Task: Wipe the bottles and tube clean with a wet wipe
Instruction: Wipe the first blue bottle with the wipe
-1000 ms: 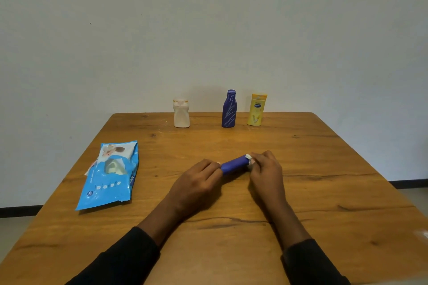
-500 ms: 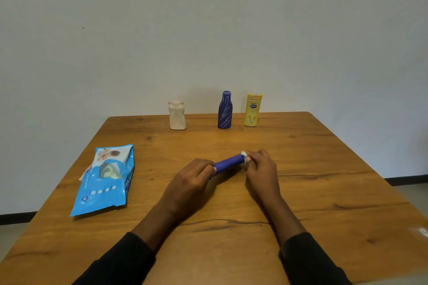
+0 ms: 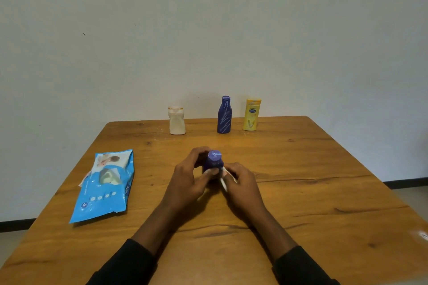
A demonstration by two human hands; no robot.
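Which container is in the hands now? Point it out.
The blue tube, held in the left hand mid-table, with the right hand beside it. The white bottle, blue bottle and yellow bottle stand untouched at the far edge.

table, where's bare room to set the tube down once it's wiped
Bare wood lies right of the right hand out to the table edge, and between the hands and the three bottles at the back. Crowded: the left side with the wipes pack, and the back row, white bottle, blue bottle, yellow bottle.
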